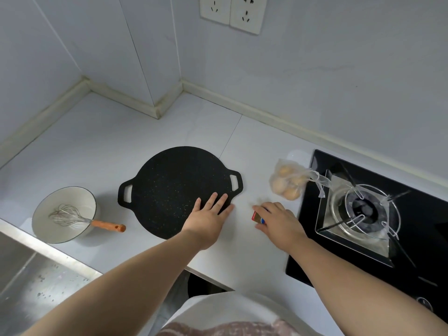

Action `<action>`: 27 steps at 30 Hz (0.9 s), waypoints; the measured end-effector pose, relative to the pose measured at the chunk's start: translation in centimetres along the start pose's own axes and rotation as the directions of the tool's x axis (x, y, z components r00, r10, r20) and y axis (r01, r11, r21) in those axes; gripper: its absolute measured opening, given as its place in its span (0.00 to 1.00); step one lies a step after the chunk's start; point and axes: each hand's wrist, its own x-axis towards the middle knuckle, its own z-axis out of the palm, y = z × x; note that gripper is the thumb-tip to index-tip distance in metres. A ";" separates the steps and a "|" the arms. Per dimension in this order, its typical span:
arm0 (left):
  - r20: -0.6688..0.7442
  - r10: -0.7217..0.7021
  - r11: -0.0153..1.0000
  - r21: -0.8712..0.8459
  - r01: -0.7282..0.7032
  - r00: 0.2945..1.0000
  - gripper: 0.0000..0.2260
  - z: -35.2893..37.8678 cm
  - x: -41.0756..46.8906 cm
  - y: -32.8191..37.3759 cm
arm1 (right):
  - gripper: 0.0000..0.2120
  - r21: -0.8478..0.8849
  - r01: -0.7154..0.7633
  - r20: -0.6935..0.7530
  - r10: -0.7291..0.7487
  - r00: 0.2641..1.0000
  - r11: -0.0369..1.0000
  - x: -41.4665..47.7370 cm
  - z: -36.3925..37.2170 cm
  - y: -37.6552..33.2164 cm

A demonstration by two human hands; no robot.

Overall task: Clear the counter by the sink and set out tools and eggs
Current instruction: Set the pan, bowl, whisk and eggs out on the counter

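A round black griddle pan (pixel 169 187) with two loop handles lies flat on the white counter (pixel 101 146). My left hand (pixel 208 215) rests on the pan's near right rim with fingers straight. My right hand (pixel 276 220) grips a small red, white and blue object (pixel 257 217) just right of the pan; most of it is hidden. A clear plastic bag of eggs (pixel 288 183) lies beyond my right hand, by the stove. A white bowl (pixel 65 214) at the left holds a wire whisk (pixel 72 217) with an orange handle.
A black glass gas stove (pixel 363 214) with a metal burner fills the right side. A steel sink (pixel 31 270) sits at the lower left. Tiled walls close off the back, with two sockets (pixel 230 13) high up. The counter's front edge runs below my arms.
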 end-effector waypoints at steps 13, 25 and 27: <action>0.023 -0.100 0.992 -0.068 0.102 0.995 0.34 0.3 -0.3 -0.3 | 0.18 -0.015 0.121 -0.081 -0.122 0.989 0.993 3.1 0.1 -3.4; -0.033 -0.098 0.985 -0.149 0.092 0.995 0.30 -2.2 -0.7 1.1 | 0.14 -0.099 0.002 -0.364 -0.038 0.931 0.995 4.0 -1.9 -1.1; -0.088 -0.059 0.989 -0.140 0.047 0.994 0.33 -2.8 0.0 1.7 | 0.17 -0.108 -0.143 -0.407 0.087 0.909 0.984 4.6 -3.5 0.5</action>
